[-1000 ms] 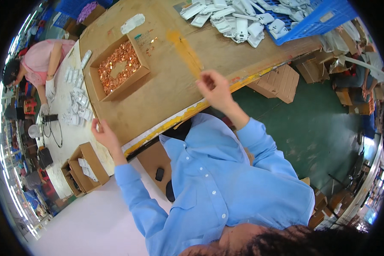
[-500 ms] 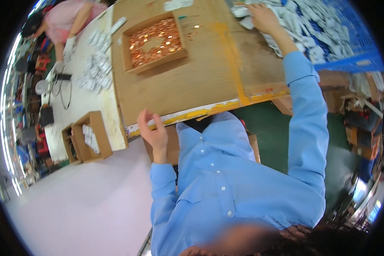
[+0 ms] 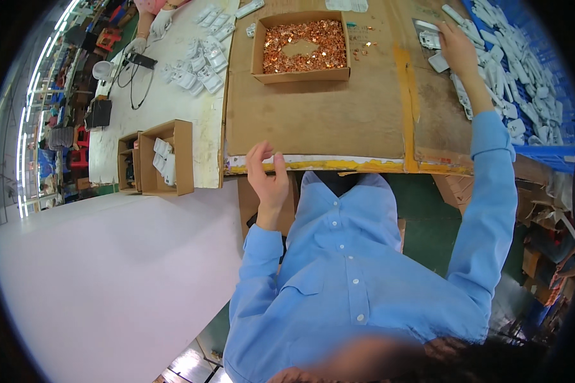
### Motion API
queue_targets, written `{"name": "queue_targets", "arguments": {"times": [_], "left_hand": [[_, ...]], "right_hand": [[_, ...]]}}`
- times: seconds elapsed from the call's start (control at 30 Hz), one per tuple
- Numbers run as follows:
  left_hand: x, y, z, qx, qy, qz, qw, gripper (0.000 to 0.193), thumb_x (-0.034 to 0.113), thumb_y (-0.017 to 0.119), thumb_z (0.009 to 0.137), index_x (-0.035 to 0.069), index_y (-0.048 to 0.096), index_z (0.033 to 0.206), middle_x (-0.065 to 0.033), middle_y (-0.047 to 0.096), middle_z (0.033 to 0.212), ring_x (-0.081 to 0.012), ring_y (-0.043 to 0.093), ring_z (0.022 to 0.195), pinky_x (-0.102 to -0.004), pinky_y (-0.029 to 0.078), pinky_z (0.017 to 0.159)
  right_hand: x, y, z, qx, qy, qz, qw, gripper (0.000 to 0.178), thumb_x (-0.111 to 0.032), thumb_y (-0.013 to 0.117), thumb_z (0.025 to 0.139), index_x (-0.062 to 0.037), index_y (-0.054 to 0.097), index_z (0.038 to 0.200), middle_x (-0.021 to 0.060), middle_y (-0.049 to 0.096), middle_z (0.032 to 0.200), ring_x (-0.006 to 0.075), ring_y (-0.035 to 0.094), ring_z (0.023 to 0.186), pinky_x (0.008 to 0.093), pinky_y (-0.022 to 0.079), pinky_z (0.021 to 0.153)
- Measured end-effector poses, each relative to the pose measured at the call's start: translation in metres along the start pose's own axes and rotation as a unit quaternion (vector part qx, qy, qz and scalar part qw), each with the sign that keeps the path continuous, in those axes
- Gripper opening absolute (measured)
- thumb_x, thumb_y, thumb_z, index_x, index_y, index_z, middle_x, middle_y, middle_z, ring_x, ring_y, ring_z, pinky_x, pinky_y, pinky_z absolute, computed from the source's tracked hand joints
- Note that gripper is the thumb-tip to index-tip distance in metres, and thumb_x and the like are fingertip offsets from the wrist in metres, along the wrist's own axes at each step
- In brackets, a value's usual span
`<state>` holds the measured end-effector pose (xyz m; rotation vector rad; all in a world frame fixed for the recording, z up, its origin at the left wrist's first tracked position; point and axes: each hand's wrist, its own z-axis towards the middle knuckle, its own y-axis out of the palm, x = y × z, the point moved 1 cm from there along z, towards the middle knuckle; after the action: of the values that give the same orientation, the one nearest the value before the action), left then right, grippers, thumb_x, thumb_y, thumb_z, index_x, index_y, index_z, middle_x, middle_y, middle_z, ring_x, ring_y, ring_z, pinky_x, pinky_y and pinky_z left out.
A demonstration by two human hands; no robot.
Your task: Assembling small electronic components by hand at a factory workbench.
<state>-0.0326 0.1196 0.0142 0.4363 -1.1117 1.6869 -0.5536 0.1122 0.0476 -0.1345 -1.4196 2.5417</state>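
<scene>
My left hand [image 3: 268, 179] hovers at the front edge of the cardboard-covered table [image 3: 313, 121], thumb and fingers apart, holding nothing. On the right, my right hand [image 3: 460, 52] reaches out among white plastic housings [image 3: 508, 83] at the rim of a blue crate [image 3: 546, 151]. Its fingers are bent and closed on a white plastic housing [image 3: 427, 26]; part of the grip is hidden behind the hand. Beside it, an open housing [image 3: 430, 40] shows its inner side. Toward the back stands a cardboard box [image 3: 300, 78] full of small copper-coloured metal pieces [image 3: 310, 48].
On the pale table to the left lie more white housings [image 3: 198, 67] and a black device with a cable [image 3: 140, 60]. A carton [image 3: 184, 159] holding white parts stands at its near corner. At the far left show a co-worker's gloved hands [image 3: 161, 24].
The view has swung, so the table and boxes sit farther right and higher. My right hand's fingers, stretched over the housings before, are now drawn in. My left hand remains raised and empty.
</scene>
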Motion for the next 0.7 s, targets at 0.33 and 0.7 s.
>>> {"name": "queue_targets", "arguments": {"times": [0.33,0.7], "left_hand": [[0.043,0.042,0.045,-0.047,-0.019,-0.143,0.988,0.041,0.009,0.068,0.087,-0.002,0.055,0.124,-0.0152,0.062,0.116,-0.0239,0.063,0.101,-0.0339,0.051,0.085],[0.003,0.037,0.047,-0.306,-0.193,-0.196,0.911,0.025,0.02,0.069,0.089,-0.001,0.068,0.104,-0.0035,0.067,0.082,-0.0094,0.057,0.074,-0.0267,0.048,0.066]], "right_hand": [[-0.229,-0.09,-0.03,-0.14,-0.103,0.459,0.871,0.022,-0.006,0.065,0.086,-0.0047,0.065,0.107,0.0119,0.069,0.094,0.0273,0.068,0.085,0.0346,0.054,0.074],[-0.255,-0.096,-0.062,-0.19,-0.032,0.487,0.852,0.021,-0.011,0.069,0.085,-0.001,0.065,0.103,0.0108,0.068,0.085,0.0207,0.066,0.076,0.0327,0.052,0.069]]}}
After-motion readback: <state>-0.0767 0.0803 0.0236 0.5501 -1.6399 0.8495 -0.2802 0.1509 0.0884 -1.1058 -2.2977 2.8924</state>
